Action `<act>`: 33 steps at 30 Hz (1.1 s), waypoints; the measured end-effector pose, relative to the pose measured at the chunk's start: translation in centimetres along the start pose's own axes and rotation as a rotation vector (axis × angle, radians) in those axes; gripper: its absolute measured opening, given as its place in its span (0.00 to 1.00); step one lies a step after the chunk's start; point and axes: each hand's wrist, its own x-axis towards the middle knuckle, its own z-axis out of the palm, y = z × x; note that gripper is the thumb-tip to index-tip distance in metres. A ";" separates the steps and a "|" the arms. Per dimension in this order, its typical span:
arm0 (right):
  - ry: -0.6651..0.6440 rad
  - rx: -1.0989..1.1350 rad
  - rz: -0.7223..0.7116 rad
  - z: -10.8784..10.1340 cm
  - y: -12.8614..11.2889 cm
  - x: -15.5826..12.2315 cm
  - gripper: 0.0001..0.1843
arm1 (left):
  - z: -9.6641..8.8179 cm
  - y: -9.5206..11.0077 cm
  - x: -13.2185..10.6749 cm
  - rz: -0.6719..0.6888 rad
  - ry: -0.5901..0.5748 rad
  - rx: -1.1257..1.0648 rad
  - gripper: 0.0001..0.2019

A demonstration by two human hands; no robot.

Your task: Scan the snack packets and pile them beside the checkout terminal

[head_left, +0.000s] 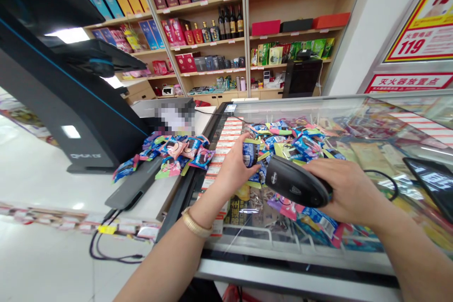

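My right hand (348,188) is wrapped round a black handheld barcode scanner (295,181), its head pointing left. Between the thumb and fingers of my left hand (238,165) is a small blue snack packet (250,153), just in front of the scanner's head. Behind both hands, a pile of blue, green and pink packets (306,146) lies on the glass-topped counter (244,250). Below the scanner lie more packets (320,222), partly covered by it and my right hand. To the left, a heap of similar packets (184,151) rests on the white counter.
A dark checkout terminal (88,118) stands at left, with a flat grey device (132,186) and cables before it. On the glass at right lies a black-screened device (430,186). Shelves (212,45) with boxes and bottles line the back wall. A pen (248,211) lies near my left wrist.
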 end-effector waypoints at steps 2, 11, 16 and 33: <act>-0.015 -0.008 0.005 0.0 0.0 0.0 0.13 | 0.0 0.1 0.0 0.000 0.000 -0.003 0.37; 0.029 -0.006 0.001 0.3 0.6 -0.3 0.14 | 0.3 -0.2 0.0 0.004 0.054 -0.035 0.36; 0.137 -0.097 -0.049 0.3 2.1 -0.8 0.14 | -2.2 -1.4 1.3 0.007 0.307 0.121 0.35; 0.202 -0.193 0.054 1.0 5.5 -2.5 0.14 | -11.5 -5.6 2.4 -0.646 0.898 0.510 0.38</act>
